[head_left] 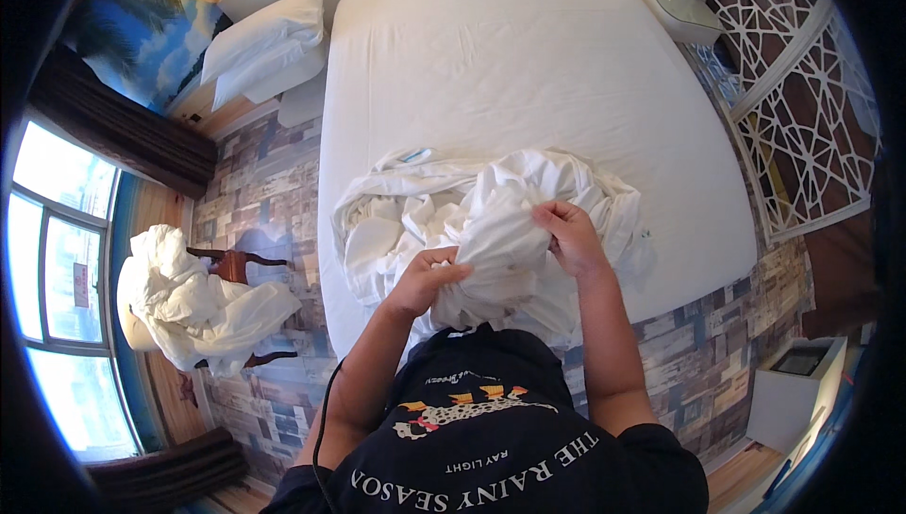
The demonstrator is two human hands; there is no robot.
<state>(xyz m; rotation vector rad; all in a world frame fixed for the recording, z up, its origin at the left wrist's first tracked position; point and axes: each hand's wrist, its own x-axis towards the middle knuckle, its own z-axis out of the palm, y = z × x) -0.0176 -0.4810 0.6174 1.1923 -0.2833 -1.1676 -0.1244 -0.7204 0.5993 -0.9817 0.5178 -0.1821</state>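
Note:
A large white cloth, apparently bed linen (510, 226), lies bunched up at the near end of the bed. My left hand (429, 278) grips a fold of it, thumb pressed over the fabric. To the right and slightly farther away, my right hand (569, 231) pinches another part of the same cloth between thumb and fingers. Between my hands the fabric is lifted in a loose bulge. The rest of the heap spreads out to both sides in crumpled folds, and its nearest part hangs down close to my body.
The bed (528, 61) wears a smooth white sheet. Left of it, pillows (269, 42) are stacked, and a wooden chair (236, 264) carries a crumpled white duvet (193, 302). A bedside table (678, 6) stands at the far right, near a white lattice screen (802, 127). Patterned flooring (260, 193) surrounds the bed.

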